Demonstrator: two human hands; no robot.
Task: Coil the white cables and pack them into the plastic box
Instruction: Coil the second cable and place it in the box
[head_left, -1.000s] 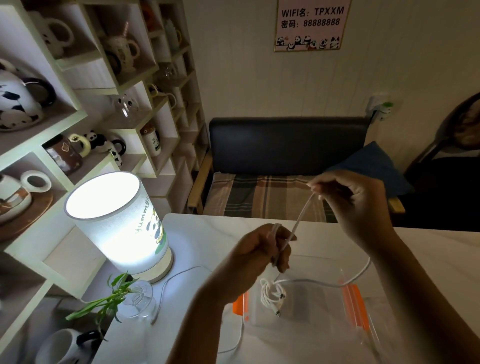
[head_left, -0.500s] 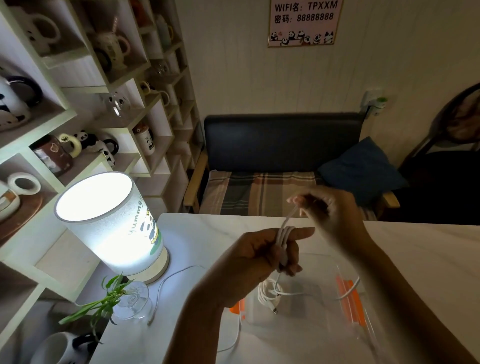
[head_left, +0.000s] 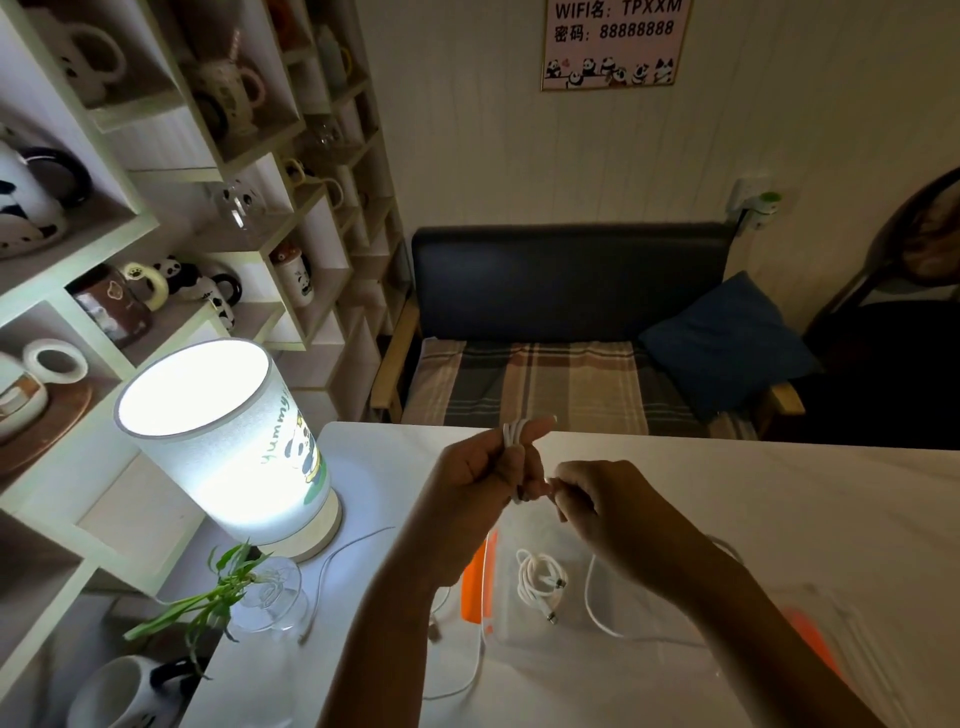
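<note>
Cable in hand (head_left: 515, 434): white, thin, round and smooth; several loops bunched over the left index finger, centre of frame, above the table.
Left hand (head_left: 483, 475): fingers curled round the loop bundle, thumb side pressing it against the index finger.
Right hand (head_left: 597, 499): just right of the left, fingertips pinched together on the cable's running strand near the bottom of the bundle.
Slack tail (head_left: 597, 608): drops from under the right wrist in a loose arc into the box; its end is hidden.
Coiled cable (head_left: 540, 577): small white coil with a metal plug end, lying inside the box, lower centre.
Plastic box (head_left: 649, 670): clear, shallow, rounded corners, orange clips (head_left: 475, 582) on its left and right ends; sits on the table below the hands.
Table (head_left: 779, 493): pale, glossy, stone-look top.
Risk, loops: likely to spring off the fingertip if the left grip loosens, as slick cable unwinds easily.
Risk, tail: may snag the coil already packed and drag it out as slack is pulled up.
Lamp (head_left: 223, 441): lit fabric cylinder, left of frame; its own thin cord (head_left: 337, 558) nearby could be mistaken for task cable.
</note>
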